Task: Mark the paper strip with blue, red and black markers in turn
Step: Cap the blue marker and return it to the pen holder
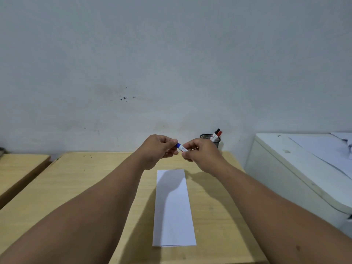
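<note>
I pinch one blue marker (181, 147) between both hands: left hand (159, 149) on cap, right hand (200, 153) on barrel; two markers (216, 134) in the cup (216, 140), one strip (173, 208).

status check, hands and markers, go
Both hands on blue marker: left hand at cap end, right hand on barrel. Paper strip flat on table, tiny mark at far left corner. Red, black markers in cup. Nothing in the way.
</note>
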